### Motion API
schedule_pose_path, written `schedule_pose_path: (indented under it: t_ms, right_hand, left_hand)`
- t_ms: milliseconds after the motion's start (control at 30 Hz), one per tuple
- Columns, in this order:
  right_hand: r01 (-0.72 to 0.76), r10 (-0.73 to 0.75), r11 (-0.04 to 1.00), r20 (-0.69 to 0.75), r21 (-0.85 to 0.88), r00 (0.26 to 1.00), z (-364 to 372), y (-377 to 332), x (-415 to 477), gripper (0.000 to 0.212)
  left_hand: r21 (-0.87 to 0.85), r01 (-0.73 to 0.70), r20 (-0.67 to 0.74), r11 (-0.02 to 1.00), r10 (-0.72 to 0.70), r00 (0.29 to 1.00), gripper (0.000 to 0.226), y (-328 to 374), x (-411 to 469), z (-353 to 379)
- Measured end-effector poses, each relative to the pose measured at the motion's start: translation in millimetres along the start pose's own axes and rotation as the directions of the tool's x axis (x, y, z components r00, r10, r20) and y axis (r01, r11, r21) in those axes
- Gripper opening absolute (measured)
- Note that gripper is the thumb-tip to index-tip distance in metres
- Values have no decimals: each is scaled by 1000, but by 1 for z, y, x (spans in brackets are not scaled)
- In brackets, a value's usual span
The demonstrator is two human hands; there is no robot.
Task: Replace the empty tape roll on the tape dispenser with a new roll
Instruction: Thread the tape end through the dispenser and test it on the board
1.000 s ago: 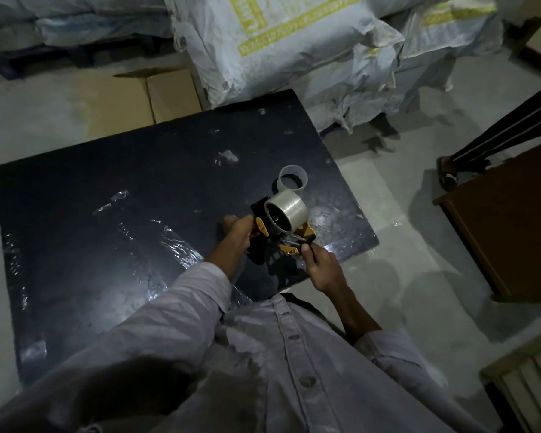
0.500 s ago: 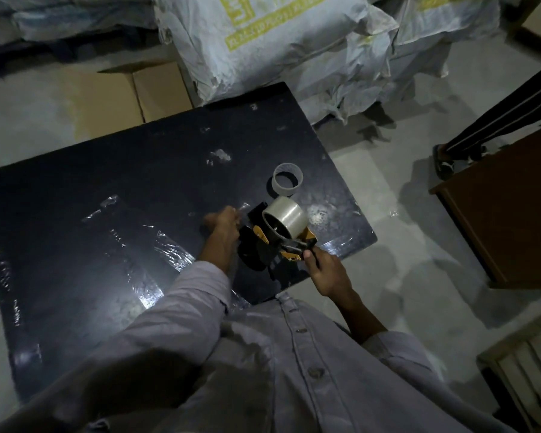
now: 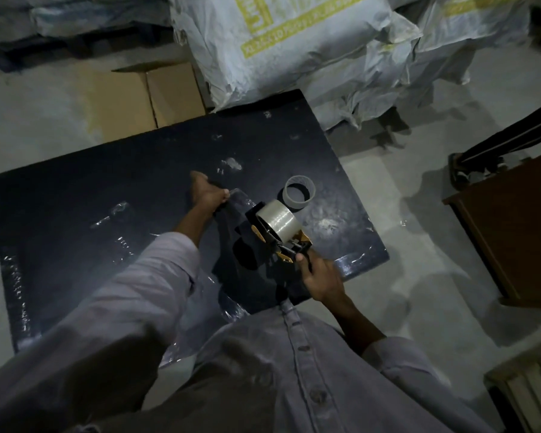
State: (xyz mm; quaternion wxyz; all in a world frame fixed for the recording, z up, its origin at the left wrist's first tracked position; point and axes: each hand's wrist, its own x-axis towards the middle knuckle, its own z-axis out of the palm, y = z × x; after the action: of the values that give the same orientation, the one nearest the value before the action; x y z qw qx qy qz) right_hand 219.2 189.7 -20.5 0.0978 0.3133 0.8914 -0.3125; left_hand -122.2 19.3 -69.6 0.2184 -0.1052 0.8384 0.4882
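Observation:
A black and orange tape dispenser (image 3: 264, 239) stands over the near right part of the black table (image 3: 107, 189), with a full roll of clear tape (image 3: 278, 220) mounted on it. My right hand (image 3: 317, 275) grips the dispenser's handle. My left hand (image 3: 207, 192) is out to the left of the dispenser, pinching a strip of clear tape (image 3: 239, 198) that stretches from the roll. The empty tape core (image 3: 299, 192) lies flat on the table just beyond the roll.
Scraps of clear tape (image 3: 119, 210) stick to the tabletop. Large white sacks (image 3: 288, 48) and a flattened cardboard box (image 3: 144, 98) lie beyond the table. A brown wooden cabinet (image 3: 519, 232) stands to the right, with a person's leg (image 3: 494, 148) behind it.
My left hand has left the dispenser and moved up and to the left, drawing a strip of tape out from the roll. My right hand has kept its hold on the handle.

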Motion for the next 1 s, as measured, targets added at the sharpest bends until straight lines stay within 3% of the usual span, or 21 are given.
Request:
schedule_pose_path:
  t_ms: [233,367,500,600,667,733,800,900,1000]
  right_hand:
    - [-32,46,992,109,-125,993,3,-45,16,61]
    - [-102,115,992,180,-75,977,8,-46,24,91]
    - [-125,140,989,204,-83,969,7,-41,28,92]
    - [-139,154,987,224,-78,962,4,-44,29,90]
    - [-140,153,988,233,-69,960,4,-42,29,90]
    - [-136,147,989,241,-59,959,5,-40,27,89]
    - [-132,146,989,230,-74,962,2,-45,24,80]
    - [-78,98,991,205,-106,974,2,-46,24,54]
    - [-60,78,994,196,-96,978,0,-47,26,51]
  left_hand:
    - [304,-266,73,915,255,964,50,8,16,-3]
    - [557,-414,315,720,279,907,51,19,17,-3]
    - [706,-347,261,618,229,938,75,38,25,-16]
    - [689,-201,147,696,137,980,69,24,31,-27]
    - [663,-187,98,725,164,982,54,10,24,-23]
    - [687,-357,117,633,389,914,39,-4,11,-17]
    - [704,-560,279,436,556,783,64,-19,-2,-14]
    - [707,-687,576,171,424,699,105,-44,-14,-7]
    - [735,-669,600,110,353,718,115,-50,-9,-2]
